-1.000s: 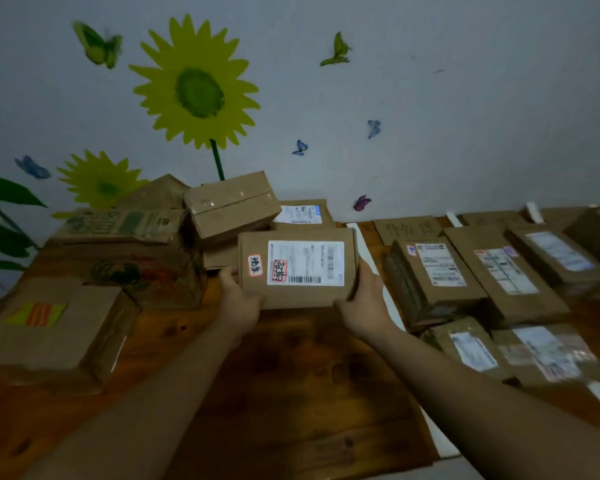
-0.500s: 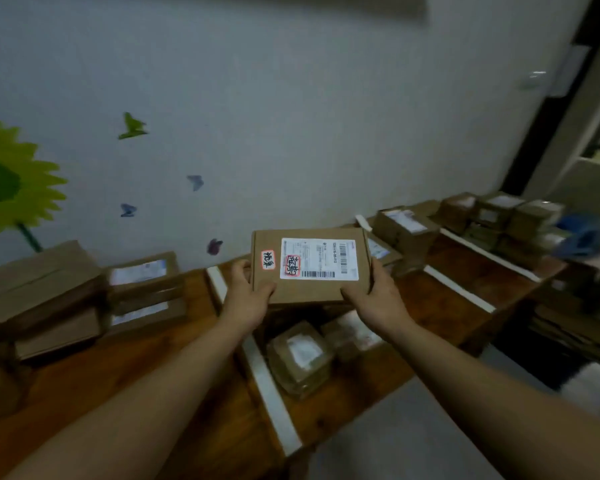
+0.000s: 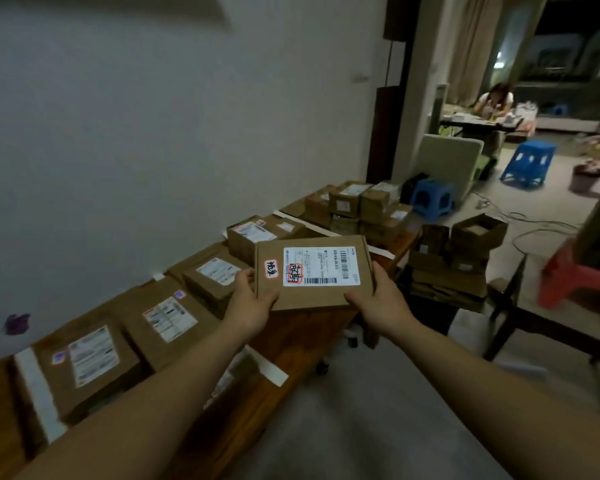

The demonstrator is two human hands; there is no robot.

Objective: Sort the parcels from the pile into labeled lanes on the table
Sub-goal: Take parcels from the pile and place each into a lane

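two hands, left hand (image 3: pixel 249 306) and right hand (image 3: pixel 381 304), grip flat brown cardboard parcel (image 3: pixel 313 271) at frame centre, above wooden table (image 3: pixel 293 336).

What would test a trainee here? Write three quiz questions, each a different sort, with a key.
1. True or false: the parcel rests on the table.
2. What grips the parcel? A one hand; B both hands; C nothing.
3. Fill in: white ____ strips divide the table.
Key: 1 false, it is held up. 2 B, left hand and right hand. 3 tape.
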